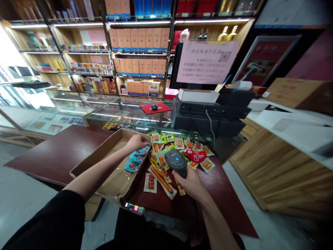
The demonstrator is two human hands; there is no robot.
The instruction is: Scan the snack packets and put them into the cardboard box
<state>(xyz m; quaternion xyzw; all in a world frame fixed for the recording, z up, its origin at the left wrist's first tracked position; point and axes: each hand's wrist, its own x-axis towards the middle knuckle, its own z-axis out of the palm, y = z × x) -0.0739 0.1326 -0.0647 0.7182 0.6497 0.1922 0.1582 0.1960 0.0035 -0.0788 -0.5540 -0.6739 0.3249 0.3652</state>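
Note:
My right hand (191,180) grips a dark grey handheld barcode scanner (176,159) by its handle, above a pile of snack packets. Over the far right rim of a shallow cardboard box (114,194), my left hand (139,142) is closed with its fingertips together; whatever they pinch is hidden. Several blue snack packets (134,161) lie inside the box, just below that hand. Around the scanner are clear packs of small sausages (150,182), a long wrapped sausage (162,180), yellow-green packets (166,138) and a red packet (195,155).
All this rests on a dark red table (223,194). A lit phone (134,208) lies at its near edge. Behind stand a glass counter (125,113) with a mouse (154,107) on a red pad, and a monitor with a pink paper sign (205,62). Shelves of boxes line the wall.

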